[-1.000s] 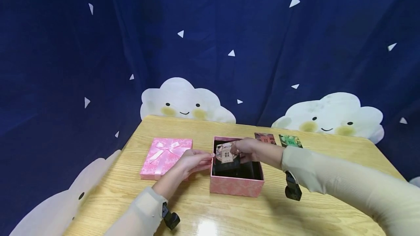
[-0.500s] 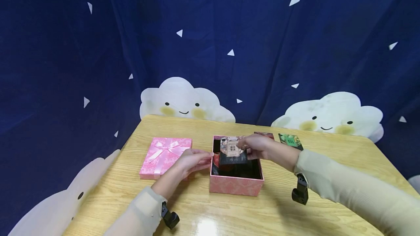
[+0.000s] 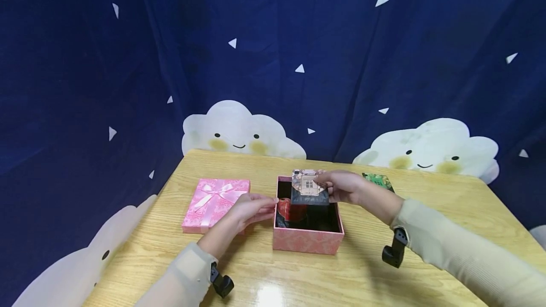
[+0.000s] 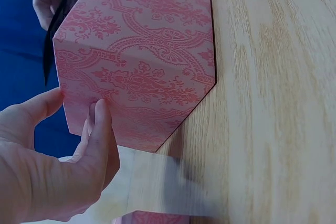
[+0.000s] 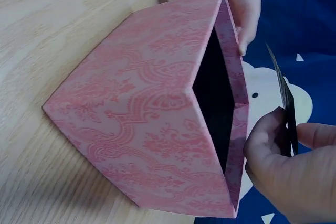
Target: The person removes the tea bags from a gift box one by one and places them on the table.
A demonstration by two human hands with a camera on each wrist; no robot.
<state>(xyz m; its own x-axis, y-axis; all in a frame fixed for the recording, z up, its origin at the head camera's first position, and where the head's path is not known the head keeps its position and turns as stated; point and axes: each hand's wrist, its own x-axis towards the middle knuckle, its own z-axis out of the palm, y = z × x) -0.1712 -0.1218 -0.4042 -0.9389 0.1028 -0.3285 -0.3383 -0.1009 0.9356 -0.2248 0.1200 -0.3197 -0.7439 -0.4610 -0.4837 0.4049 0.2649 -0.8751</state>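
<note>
An open pink patterned gift box (image 3: 309, 241) stands mid-table with a dark inside. My left hand (image 3: 254, 208) is at its left side: the thumb lies at the rim and the fingertips (image 4: 100, 109) touch the outer wall. Above the far part of the box, my right hand (image 3: 344, 186) pinches the right edge of a flat, square dark packet (image 3: 309, 197) with a floral top and pale label. Seen edge-on in the right wrist view, the packet is thin. A red and dark packet (image 3: 291, 210) shows inside the box at the left.
Left of the box lies a pink lid (image 3: 204, 206) with a ribbon bow. Behind my right forearm is a green floral packet (image 3: 378, 180). A wooden table (image 3: 239, 274) carries everything, with a dark blue curtain (image 3: 256, 60) behind its far edge.
My right hand has lifted the dark packet up out of the box and away, slightly right, uncovering the red packet beneath. The hand now hides the red packet behind. The left hand stays put.
</note>
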